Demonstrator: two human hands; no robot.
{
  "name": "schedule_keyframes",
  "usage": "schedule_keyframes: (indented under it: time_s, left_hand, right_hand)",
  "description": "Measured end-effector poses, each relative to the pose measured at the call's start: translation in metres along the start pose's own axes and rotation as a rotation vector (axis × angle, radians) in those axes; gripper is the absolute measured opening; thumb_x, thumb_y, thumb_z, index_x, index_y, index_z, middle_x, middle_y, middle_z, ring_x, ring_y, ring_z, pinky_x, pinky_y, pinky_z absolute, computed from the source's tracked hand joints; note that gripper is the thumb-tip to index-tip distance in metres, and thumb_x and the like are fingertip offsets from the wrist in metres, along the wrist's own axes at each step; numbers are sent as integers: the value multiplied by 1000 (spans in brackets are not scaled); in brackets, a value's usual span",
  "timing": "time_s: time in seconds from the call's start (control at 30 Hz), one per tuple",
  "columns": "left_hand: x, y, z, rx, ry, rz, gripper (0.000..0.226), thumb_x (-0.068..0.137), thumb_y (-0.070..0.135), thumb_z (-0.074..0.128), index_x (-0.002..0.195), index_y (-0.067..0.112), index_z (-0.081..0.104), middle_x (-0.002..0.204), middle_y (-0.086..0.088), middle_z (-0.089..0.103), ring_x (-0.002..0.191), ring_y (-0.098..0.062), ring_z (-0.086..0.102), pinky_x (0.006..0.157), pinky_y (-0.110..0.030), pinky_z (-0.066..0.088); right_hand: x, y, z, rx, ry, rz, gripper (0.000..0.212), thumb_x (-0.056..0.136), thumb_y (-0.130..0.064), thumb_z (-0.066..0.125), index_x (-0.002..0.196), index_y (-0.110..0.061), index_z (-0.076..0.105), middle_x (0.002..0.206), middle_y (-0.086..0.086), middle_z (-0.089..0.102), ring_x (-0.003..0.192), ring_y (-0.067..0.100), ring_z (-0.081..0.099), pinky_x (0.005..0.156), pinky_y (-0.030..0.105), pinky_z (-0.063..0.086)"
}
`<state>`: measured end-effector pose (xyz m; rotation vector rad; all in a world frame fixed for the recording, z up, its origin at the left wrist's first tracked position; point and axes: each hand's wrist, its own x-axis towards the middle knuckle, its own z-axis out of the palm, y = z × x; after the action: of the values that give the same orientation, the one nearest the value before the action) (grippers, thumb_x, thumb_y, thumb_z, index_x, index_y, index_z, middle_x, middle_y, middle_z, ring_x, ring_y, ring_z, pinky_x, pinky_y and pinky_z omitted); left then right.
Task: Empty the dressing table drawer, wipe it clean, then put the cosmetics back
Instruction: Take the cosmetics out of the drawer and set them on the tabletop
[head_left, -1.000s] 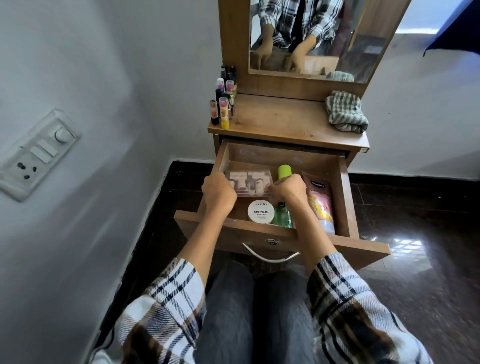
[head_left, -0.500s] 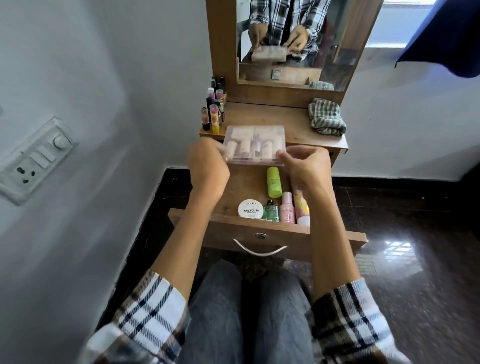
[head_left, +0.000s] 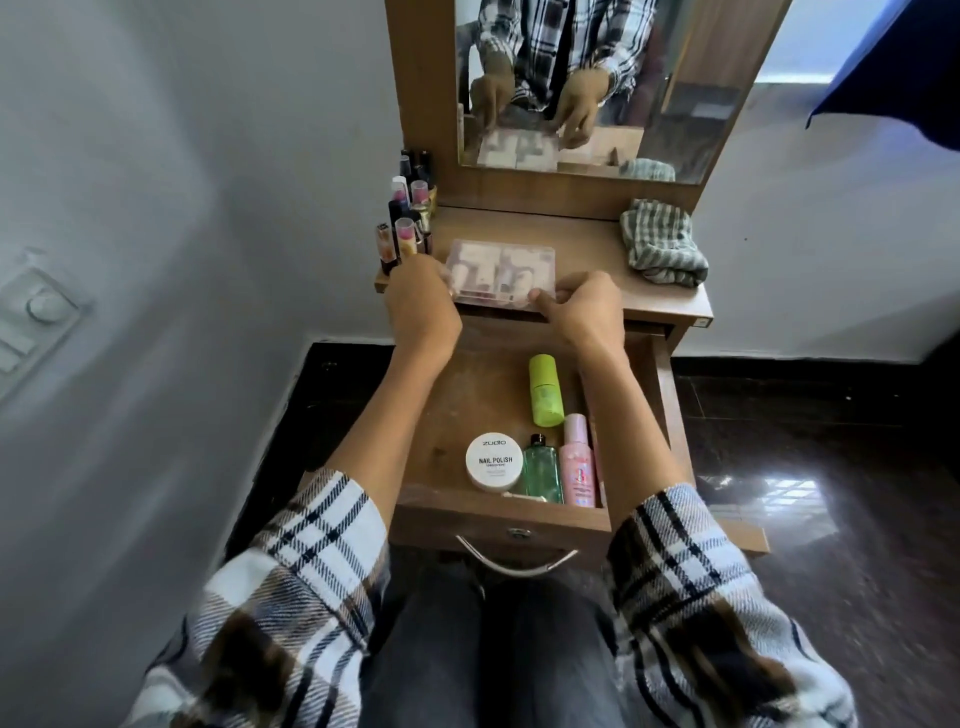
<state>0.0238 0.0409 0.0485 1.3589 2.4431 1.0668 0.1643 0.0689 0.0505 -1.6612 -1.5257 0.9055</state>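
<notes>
A clear plastic cosmetics box (head_left: 501, 273) rests on the dressing table top (head_left: 587, 249), near its front edge. My left hand (head_left: 423, 306) grips the box's left end and my right hand (head_left: 584, 306) its right front corner. Below them the wooden drawer (head_left: 452, 415) is pulled out. It holds a white nail polish remover tub (head_left: 493, 462), a green glass bottle (head_left: 543, 470), a pink bottle (head_left: 578, 467) and a lime-green bottle (head_left: 545, 389). A pink tube beside my right forearm is mostly hidden.
Several lipsticks and nail polish bottles (head_left: 408, 218) stand at the top's left back corner. A striped green cloth (head_left: 665, 241) lies at its right. A mirror (head_left: 597, 78) rises behind. A white wall (head_left: 182, 260) with a switch panel is at left; dark glossy floor (head_left: 831, 441) at right.
Both hands lifted the clear box out of the drawer, carried it up and forward, and lowered it onto the table top. The drawer's back left area is now bare.
</notes>
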Motion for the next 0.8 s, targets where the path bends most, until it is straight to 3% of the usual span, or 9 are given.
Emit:
schedule_keyframes:
  time_s: [0.07, 0.17, 0.23, 0.3, 0.37, 0.43, 0.5, 0.6, 0.8]
  left_hand:
    - [-2, -1, 7, -4, 2, 25, 24, 93, 4, 46, 101, 4, 68, 104, -13, 67, 96, -26, 62, 81, -34, 52]
    - [-11, -2, 12, 34, 70, 83, 26, 95, 3, 41, 100, 3, 66, 96, -15, 67, 89, -30, 64, 74, -40, 54]
    - [-24, -6, 11, 13, 125, 156, 27, 95, 5, 40, 106, 5, 64, 99, -16, 67, 92, -32, 64, 75, -41, 53]
    - [-48, -11, 9, -31, 151, 217, 28, 93, 3, 42, 110, 7, 64, 101, -14, 68, 92, -30, 64, 75, -35, 53]
    - [-72, -19, 9, -10, 127, 215, 26, 89, 3, 47, 101, 13, 68, 92, -8, 69, 83, -24, 65, 61, -17, 44]
    - [-84, -28, 15, 92, -11, 120, 20, 90, 12, 53, 98, 19, 69, 89, -3, 70, 82, -22, 65, 54, -19, 37]
    - [-81, -35, 23, 140, -225, 28, 21, 91, 21, 58, 110, 21, 67, 103, -5, 70, 96, -24, 65, 71, -30, 47]
    - [-77, -39, 30, 80, -449, 15, 32, 88, 27, 63, 118, 18, 63, 118, -6, 64, 110, -23, 59, 88, -33, 47]
    - [-79, -48, 37, 69, -518, 38, 39, 81, 38, 68, 115, 20, 64, 121, -3, 63, 110, -19, 58, 89, -30, 44]
  right_hand:
    - [4, 1, 8, -93, 5, -39, 31, 80, -26, 74, 103, -6, 66, 102, 9, 69, 98, 26, 63, 76, 28, 47]
    - [4, 2, 18, -301, 116, -178, 46, 80, -28, 73, 121, -13, 59, 115, 10, 61, 111, 28, 53, 93, 36, 45]
    - [6, 3, 23, -312, 134, -272, 47, 84, -23, 69, 128, -18, 55, 119, 9, 55, 115, 27, 48, 99, 36, 40]
    - [11, 3, 27, -264, 88, -320, 38, 87, -20, 64, 125, -16, 61, 121, 8, 54, 115, 26, 50, 99, 37, 41]
    - [18, 2, 31, -249, 63, -335, 33, 89, -19, 62, 122, -14, 63, 121, 8, 55, 113, 26, 52, 97, 36, 43]
    - [28, -1, 34, -249, 59, -342, 32, 89, -20, 62, 120, -12, 64, 121, 8, 57, 112, 25, 54, 93, 33, 43]
    - [38, -6, 39, -252, 56, -350, 32, 89, -20, 63, 119, -11, 65, 123, 8, 56, 111, 24, 56, 90, 29, 42]
    - [52, -12, 47, -250, 62, -355, 31, 89, -19, 63, 119, -10, 65, 125, 10, 53, 111, 24, 56, 89, 26, 42]
    - [73, -20, 57, -225, 48, -349, 31, 88, -17, 65, 117, -8, 66, 125, 12, 57, 111, 24, 58, 95, 28, 45]
